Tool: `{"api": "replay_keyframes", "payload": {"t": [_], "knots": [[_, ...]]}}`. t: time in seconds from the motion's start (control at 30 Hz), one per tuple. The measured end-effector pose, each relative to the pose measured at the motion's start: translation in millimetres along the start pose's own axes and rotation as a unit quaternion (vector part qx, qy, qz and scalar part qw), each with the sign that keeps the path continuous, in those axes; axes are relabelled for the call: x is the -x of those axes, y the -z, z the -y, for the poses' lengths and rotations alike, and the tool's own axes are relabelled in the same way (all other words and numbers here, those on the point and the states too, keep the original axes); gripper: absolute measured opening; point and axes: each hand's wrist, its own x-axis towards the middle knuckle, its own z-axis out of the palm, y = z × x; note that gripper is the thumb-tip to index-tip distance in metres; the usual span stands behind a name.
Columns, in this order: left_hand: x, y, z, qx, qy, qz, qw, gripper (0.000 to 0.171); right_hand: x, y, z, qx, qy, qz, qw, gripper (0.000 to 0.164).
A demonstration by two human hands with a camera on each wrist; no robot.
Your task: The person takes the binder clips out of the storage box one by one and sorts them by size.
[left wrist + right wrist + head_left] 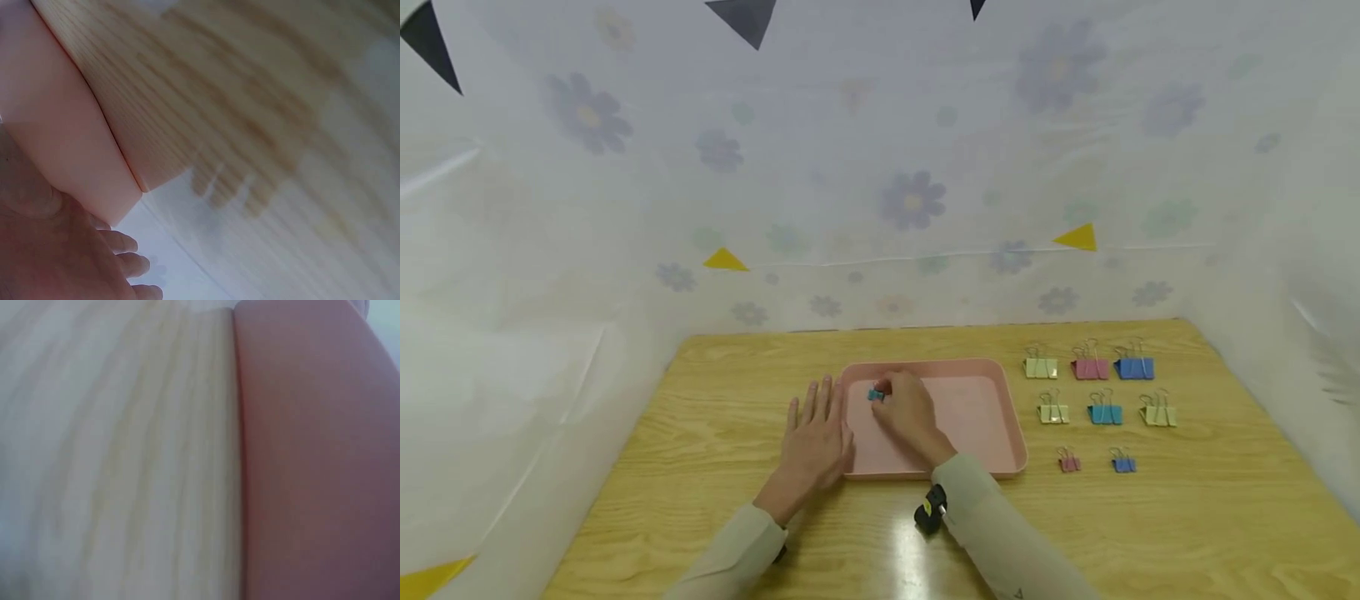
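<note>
A pink tray [970,417] lies on the wooden table, its side also filling part of the left wrist view [56,94] and the right wrist view [312,456]. Over the left part of the tray, my right hand [912,410] pinches a small teal binder clip [875,394] between thumb and fingers. My left hand [815,442] is at the tray's left edge, palm down with fingers extended and holding nothing. In the left wrist view, that hand [56,250] appears beside the tray wall. The right wrist view does not show the right hand.
Right of the tray, binder clips stand in rows: large ones including a blue clip [1135,368], medium ones including a teal clip [1105,414], and small pink [1069,463] and blue [1123,465] clips. A flowered curtain [880,167] hangs behind the table [700,417].
</note>
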Motion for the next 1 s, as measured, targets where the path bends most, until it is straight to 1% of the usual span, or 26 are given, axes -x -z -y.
{"api": "replay_keyframes", "payload": {"t": [0.13, 0.2, 0.27, 0.33, 0.43, 0.5, 0.63, 0.77, 0.9, 1.0], "knots": [[0.4, 1.3, -1.1, -0.003, -0.004, -0.004, 1.0000, 0.064, 1.2, 6.9, -1.5, -0.020, 0.036, 0.006, 0.999, 0.009], [0.7, 1.7, -1.5, -0.004, -0.006, -0.003, 1.0000, 0.064, 2.3, 9.3, -3.5, -0.042, 0.049, 0.016, 0.998, 0.010], [1.2, 2.1, -2.2, -0.003, -0.006, 0.001, 1.0000, 0.064, 2.9, 11.8, -6.2, -0.072, 0.050, 0.028, 0.996, 0.010], [1.4, 2.4, -2.7, -0.001, -0.005, 0.002, 1.0000, 0.064, 3.2, 15.0, -8.3, -0.104, 0.037, 0.038, 0.993, 0.010], [1.6, 2.4, -2.9, 0.002, -0.003, 0.001, 1.0000, 0.064, 2.4, 19.7, -10.8, -0.145, 0.005, 0.048, 0.988, 0.009], [1.9, 2.0, -2.6, 0.000, -0.001, 0.000, 1.0000, 0.064, 2.1, 22.7, -12.4, -0.162, -0.015, 0.052, 0.985, 0.009], [2.4, 1.2, -1.9, -0.006, 0.000, 0.001, 1.0000, 0.064, 2.7, 27.1, -16.1, -0.174, -0.045, 0.054, 0.982, 0.009], [2.8, 1.3, -2.3, -0.002, -0.002, 0.002, 1.0000, 0.063, 3.8, 29.7, -19.3, -0.194, -0.053, 0.055, 0.978, 0.008], [2.7, 1.8, -2.6, 0.003, -0.002, 0.004, 1.0000, 0.062, 5.0, 32.8, -20.0, -0.225, -0.064, 0.062, 0.970, 0.009], [2.0, 1.7, -2.2, -0.001, 0.000, 0.006, 1.0000, 0.063, 5.7, 35.7, -19.6, -0.239, -0.066, 0.063, 0.967, 0.011]]}}
